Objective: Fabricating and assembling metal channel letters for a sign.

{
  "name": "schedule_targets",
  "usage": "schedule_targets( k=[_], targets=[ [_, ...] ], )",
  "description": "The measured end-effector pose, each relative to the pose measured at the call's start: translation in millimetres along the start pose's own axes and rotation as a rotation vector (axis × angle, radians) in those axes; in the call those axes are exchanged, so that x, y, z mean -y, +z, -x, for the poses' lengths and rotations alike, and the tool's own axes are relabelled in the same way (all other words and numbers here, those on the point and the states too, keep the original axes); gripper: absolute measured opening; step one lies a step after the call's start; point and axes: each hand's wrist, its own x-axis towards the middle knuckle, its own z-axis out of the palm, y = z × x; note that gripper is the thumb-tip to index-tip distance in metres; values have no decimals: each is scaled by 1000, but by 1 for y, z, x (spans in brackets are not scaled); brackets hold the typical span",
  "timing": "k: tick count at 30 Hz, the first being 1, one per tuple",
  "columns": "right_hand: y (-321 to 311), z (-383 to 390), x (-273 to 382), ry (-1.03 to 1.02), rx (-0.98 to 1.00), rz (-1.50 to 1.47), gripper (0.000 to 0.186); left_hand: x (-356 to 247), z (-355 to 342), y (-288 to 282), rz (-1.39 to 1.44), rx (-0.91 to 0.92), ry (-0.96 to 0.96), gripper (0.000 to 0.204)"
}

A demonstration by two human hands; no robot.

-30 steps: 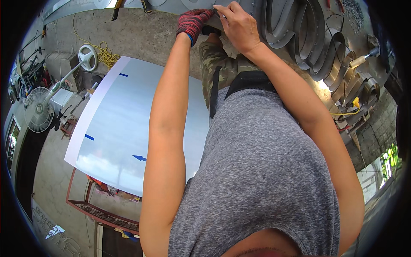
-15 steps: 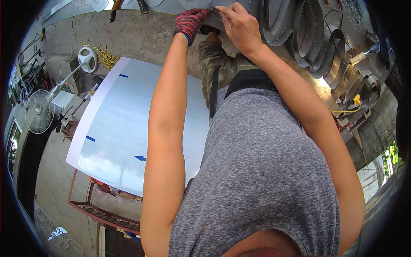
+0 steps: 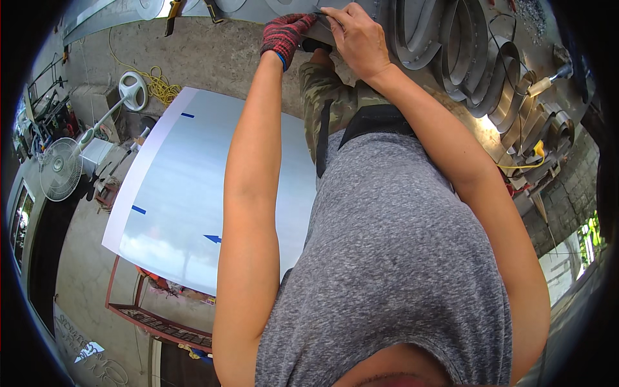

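Note:
At the top of the view my hands meet close together over a grey work surface (image 3: pixel 248 27). My left hand (image 3: pixel 288 39), in a red and black knit glove, is closed with its fingertips on a small, thin grey metal piece (image 3: pixel 319 10). From the other side, my bare right hand (image 3: pixel 358 44) pinches the same piece between thumb and fingers. Its exact shape is too small to tell. Just right of that hand stand curved metal strips (image 3: pixel 412 45) bent into large rounded shapes.
A wooden-handled tool (image 3: pixel 540 87) lies among more bent strips (image 3: pixel 538 138) at right. Yellow-handled tools (image 3: pixel 173 14) rest on the far surface's left. A large pale sheet (image 3: pixel 174 187) with blue marks spreads left of my body. Beyond it are a fan (image 3: pixel 61 169) and yellow cord (image 3: pixel 161 87).
My right hand has shifted slightly left and its fingers have changed angle on the metal piece. My left hand has barely moved.

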Motion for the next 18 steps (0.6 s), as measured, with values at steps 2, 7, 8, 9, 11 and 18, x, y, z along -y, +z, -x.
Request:
schedule_targets(
  k=[2,7,8,9,11,18],
  targets=[
    [0,-1,0,13,-6,-13,20,0,-1,1,21,-1,-8,30],
    [-7,2,1,13,3,12,20,2,0,2,40,-14,-19,30],
    [-8,3,2,9,6,23,19,2,0,2,38,-14,-20,30],
    [-8,3,2,9,8,23,19,3,0,2,38,-11,-15,30],
    [-8,3,2,20,7,40,19,4,-2,2,52,-3,-12,29],
    [-2,0,1,25,1,25,20,4,-3,2,55,2,-21,28]
  ],
)
